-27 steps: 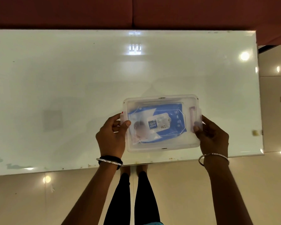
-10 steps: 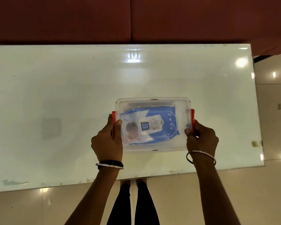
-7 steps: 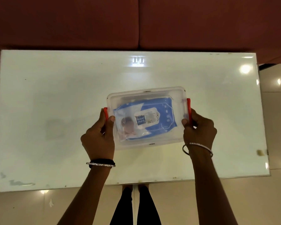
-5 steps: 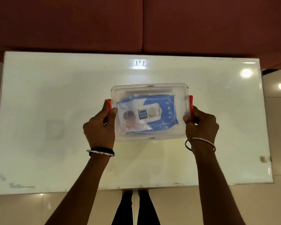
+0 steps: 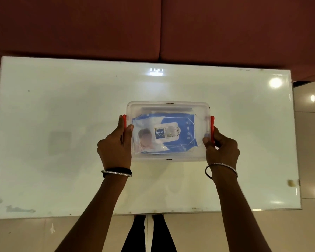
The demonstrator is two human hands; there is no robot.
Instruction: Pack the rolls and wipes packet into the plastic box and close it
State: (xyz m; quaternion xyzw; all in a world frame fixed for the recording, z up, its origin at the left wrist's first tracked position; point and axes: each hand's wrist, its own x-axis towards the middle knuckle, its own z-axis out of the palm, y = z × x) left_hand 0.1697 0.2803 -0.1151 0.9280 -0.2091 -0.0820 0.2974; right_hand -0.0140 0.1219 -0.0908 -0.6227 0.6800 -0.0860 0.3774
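Observation:
A clear plastic box (image 5: 168, 106) with its lid on sits in the middle of the white glass table (image 5: 62, 124). Through the lid I see the blue wipes packet (image 5: 178, 124) lying flat inside. The rolls are hidden under it. A red clip stands on each short side: the left clip (image 5: 124, 120) and the right clip (image 5: 212, 124). My left hand (image 5: 115, 148) grips the box's left end with the thumb on the lid. At the right end my right hand (image 5: 222, 151) grips the box, its thumb by the clip.
A dark red sofa (image 5: 153, 26) runs along the table's far edge. The table's near edge (image 5: 153, 212) lies close to my legs, above a beige tiled floor (image 5: 313, 124) that also shows on the right. A small tan mark (image 5: 292, 182) sits near the table's right edge.
The red clips, down 2.7 s ago, now stand up against both ends of the lid. The box has been carried away from the near edge toward the table's middle, both hands still on it.

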